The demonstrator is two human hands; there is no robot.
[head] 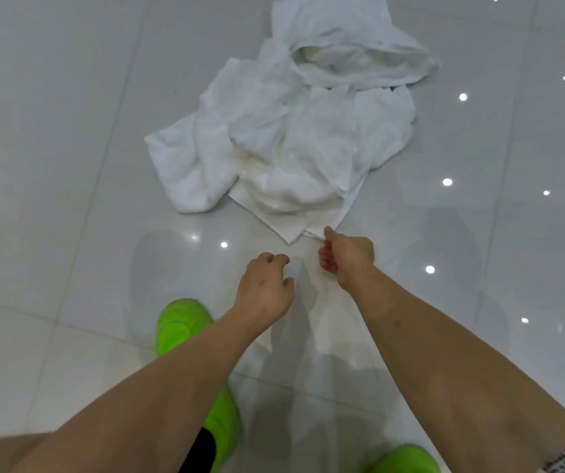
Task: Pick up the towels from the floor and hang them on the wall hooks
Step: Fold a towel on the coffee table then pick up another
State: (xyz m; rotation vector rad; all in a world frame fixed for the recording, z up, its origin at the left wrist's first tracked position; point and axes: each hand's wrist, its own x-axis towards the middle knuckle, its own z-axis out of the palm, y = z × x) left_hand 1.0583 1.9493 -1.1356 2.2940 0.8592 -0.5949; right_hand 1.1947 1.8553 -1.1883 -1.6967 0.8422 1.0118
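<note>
A heap of crumpled white towels [287, 131] lies on the glossy tile floor ahead of me. Its nearest flat corner [294, 230] points toward my hands. My right hand [347, 259] is just below that corner with the fingers curled in. The thumb sticks up and its tip touches the towel's edge; no cloth shows between the fingers. My left hand [267, 288] hovers over bare floor a little nearer to me, fingers loosely curled, holding nothing. No wall hooks are in view.
Pale grey floor tiles [69, 165] with bright ceiling-light reflections spread all round. My bright green shoes [182, 326] stand on the floor below my arms, the other shoe [407, 459] at the bottom right edge.
</note>
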